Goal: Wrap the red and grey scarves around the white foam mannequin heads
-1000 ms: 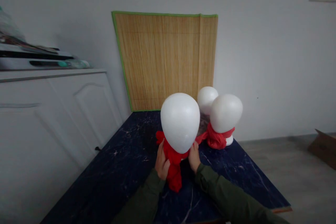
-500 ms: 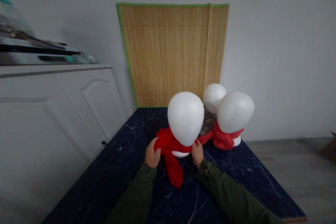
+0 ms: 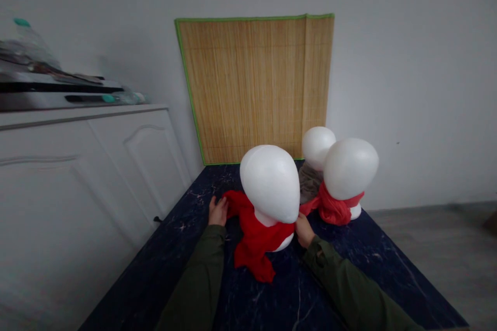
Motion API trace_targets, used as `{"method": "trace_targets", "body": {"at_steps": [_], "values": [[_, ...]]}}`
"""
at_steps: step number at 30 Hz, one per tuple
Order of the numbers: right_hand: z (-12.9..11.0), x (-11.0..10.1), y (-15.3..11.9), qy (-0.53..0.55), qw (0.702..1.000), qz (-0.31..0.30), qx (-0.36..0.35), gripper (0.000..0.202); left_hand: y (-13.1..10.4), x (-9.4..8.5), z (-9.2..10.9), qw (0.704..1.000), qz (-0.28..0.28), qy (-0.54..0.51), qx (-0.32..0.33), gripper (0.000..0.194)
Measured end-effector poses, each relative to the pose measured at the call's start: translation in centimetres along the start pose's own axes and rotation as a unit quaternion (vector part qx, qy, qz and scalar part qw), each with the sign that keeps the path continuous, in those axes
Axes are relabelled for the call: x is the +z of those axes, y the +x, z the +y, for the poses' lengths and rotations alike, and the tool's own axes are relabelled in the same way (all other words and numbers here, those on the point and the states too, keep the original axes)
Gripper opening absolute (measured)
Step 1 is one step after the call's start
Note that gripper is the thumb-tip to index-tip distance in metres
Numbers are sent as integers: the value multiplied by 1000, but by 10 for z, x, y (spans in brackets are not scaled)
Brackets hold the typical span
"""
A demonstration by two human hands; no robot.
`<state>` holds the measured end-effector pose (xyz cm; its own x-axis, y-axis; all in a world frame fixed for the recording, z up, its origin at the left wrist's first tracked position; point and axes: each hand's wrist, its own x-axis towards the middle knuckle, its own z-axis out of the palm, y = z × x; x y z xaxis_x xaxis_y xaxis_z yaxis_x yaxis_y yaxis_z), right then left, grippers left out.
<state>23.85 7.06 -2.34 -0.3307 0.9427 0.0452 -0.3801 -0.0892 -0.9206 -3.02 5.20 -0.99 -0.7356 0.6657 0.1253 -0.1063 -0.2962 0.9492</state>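
Foam head (image 3: 272,183), front of bench (image 3: 186,248): tilted; red scarf (image 3: 254,238) wrapped at neck. Scarf end pinched in left hand (image 3: 218,211), drawn sideways; base steadied by right hand (image 3: 304,230), grip state untellable.

Left hand (image 3: 218,211) curled — right hand (image 3: 304,231) reaching forward

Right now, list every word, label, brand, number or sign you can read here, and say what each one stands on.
None: no readable text shows anywhere.
The white foam mannequin head with the red scarf, held by the left hand and right hand, is blank.
The bamboo mat with green edging bears no print.
The clear plastic bottles on the white cabinet are too blurred to read.
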Motion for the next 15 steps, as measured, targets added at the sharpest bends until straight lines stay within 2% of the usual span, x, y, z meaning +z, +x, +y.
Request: {"method": "trace_targets", "body": {"at_steps": [3,6,8,10,13,15], "values": [[1,1,1,8,1000,-1,-10,34,-6,2,-3,995,-52,64,56,57],[2,1,3,12,1000,-4,-14,34,-26,1,2,977,-144,102,120,49],[4,2,3,12,1000,-8,-17,31,-47,5,9,953,-227,126,155,53],[6,1,4,3,999,-15,-36,30,-69,11,16,916,-301,175,200,66],[11,-1,5,-31,995,-30,-87,32,-95,23,31,865,-351,267,239,69],[15,-3,5,-57,992,-37,-111,35,-104,28,41,856,-366,287,224,58]]}}
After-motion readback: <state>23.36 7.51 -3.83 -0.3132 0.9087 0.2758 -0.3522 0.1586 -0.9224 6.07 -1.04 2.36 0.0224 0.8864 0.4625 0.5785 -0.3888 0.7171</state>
